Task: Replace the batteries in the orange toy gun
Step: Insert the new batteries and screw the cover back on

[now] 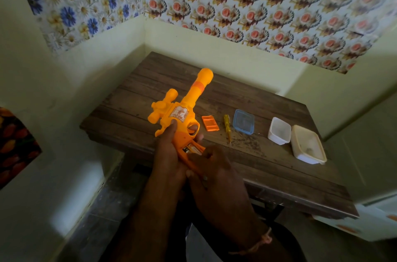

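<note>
The orange toy gun (182, 109) is held over the near left part of the wooden table (279, 154), barrel pointing away from me. My left hand (169, 154) grips its body and handle from the left. The handle's battery compartment (192, 149) is uncovered and batteries show inside. My right hand (214, 173) holds the handle's lower end, its fingertips at the compartment. The orange battery cover (210, 123) lies loose on the table just right of the gun. A yellow screwdriver (227, 128) lies beside the cover.
A small clear box with a blue rim (243, 121) sits right of the screwdriver. Further right stand a white square container (279, 130) and a cream rectangular container (308, 144). Walls close in the table at the back and left.
</note>
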Demonstrator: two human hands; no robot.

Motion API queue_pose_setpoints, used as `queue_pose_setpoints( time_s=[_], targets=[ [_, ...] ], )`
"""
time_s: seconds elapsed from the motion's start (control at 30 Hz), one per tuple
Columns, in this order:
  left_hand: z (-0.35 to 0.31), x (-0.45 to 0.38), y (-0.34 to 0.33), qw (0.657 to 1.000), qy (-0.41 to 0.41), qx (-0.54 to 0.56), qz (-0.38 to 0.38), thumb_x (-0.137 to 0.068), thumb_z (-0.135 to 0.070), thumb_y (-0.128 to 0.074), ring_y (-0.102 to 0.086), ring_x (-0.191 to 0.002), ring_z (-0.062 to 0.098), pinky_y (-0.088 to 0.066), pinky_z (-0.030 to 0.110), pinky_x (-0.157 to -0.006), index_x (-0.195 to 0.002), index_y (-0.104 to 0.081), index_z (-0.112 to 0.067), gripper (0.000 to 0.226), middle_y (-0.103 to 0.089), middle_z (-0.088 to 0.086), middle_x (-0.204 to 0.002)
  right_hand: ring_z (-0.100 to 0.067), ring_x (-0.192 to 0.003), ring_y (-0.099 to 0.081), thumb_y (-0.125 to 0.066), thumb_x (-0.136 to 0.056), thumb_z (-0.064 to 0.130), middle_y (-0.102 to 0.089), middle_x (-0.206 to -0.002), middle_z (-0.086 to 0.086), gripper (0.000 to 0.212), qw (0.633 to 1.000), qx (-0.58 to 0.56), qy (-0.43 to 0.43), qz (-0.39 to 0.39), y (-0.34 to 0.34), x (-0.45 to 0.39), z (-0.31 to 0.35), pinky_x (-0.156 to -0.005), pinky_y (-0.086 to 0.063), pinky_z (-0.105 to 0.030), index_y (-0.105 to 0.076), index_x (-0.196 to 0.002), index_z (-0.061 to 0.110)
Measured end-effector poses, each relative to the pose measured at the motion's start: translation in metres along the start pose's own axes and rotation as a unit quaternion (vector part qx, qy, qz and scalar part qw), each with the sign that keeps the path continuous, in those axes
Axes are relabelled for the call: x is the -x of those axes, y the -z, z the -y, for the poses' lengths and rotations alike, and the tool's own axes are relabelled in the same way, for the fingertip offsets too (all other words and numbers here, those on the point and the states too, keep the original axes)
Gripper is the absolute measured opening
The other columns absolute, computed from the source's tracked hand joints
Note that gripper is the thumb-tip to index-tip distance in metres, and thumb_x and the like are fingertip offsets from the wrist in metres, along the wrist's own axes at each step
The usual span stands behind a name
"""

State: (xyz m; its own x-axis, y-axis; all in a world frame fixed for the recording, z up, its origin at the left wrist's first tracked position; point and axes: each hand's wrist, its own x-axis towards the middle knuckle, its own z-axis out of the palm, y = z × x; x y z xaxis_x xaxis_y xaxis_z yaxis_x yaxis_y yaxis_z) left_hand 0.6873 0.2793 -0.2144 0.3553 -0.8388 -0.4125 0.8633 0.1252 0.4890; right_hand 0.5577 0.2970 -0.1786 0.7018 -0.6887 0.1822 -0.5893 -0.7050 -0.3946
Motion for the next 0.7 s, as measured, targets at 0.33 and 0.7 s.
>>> queue_pose_setpoints(
  time_s=[0.33, 0.7],
  targets=[
    [-0.001, 0.002, -0.002, 0.999, 0.008, 0.04, 0.01, -0.094, -0.049, -0.05, -0.068, -0.076, 0.025, -0.051, 0.038, -0.071, -0.118, -0.06, -0.011, 0.046, -0.069, 0.013, -0.094, -0.005, -0.099, -0.047, -0.048, -0.091, 0.043, -0.034, -0.123, 0.012, 0.041, 0.999, 0.007, 0.0, 0.037, 0.016, -0.01, 0.0, -0.077, -0.049, -0.028, -0.037, -0.131, 0.042],
    [0.004, -0.001, 0.0, 1.0, -0.005, 0.015, 0.011, -0.096, -0.049, -0.047, -0.068, -0.081, 0.023, -0.052, 0.037, -0.07, -0.107, -0.063, -0.011, 0.043, -0.07, 0.009, -0.091, -0.003, -0.089, -0.036, -0.044, -0.092, 0.051, -0.028, -0.116, 0.01, 0.046, 0.996, 0.054, 0.011, 0.073, 0.016, -0.01, 0.002, -0.074, -0.045, -0.026, -0.029, -0.135, 0.047]
  ],
)
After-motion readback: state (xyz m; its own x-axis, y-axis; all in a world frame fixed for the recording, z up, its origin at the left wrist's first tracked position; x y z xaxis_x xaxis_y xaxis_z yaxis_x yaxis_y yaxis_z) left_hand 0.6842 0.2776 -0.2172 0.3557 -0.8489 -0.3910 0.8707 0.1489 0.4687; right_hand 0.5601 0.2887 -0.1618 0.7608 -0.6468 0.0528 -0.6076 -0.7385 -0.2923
